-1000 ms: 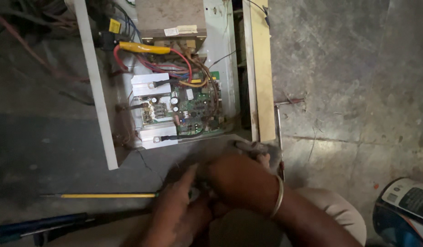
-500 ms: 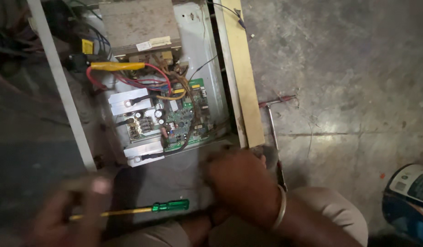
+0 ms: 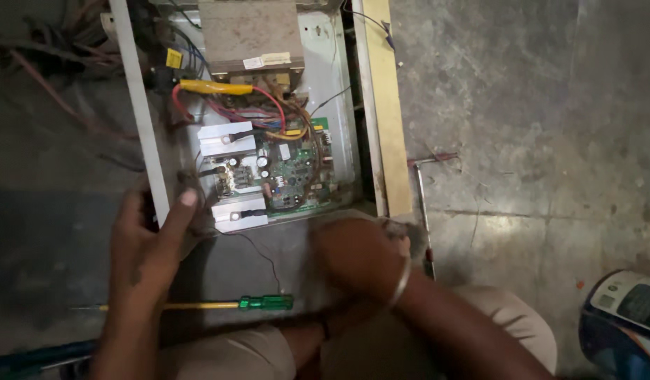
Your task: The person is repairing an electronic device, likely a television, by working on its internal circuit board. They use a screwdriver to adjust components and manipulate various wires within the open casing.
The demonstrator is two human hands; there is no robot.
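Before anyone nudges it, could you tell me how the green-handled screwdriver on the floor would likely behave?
The screwdriver looks rigid and light, with a slim yellow shaft. Lying flat on the smooth floor, it would probably roll sideways if pushed. Its ridged-looking green handle likely gives a firm hold.

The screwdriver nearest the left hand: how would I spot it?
Find the open metal case on the floor. Just below it, beside the left hand, lies a screwdriver. Its green handle and yellow shaft set it apart from the thinner red-tipped tool to the right.
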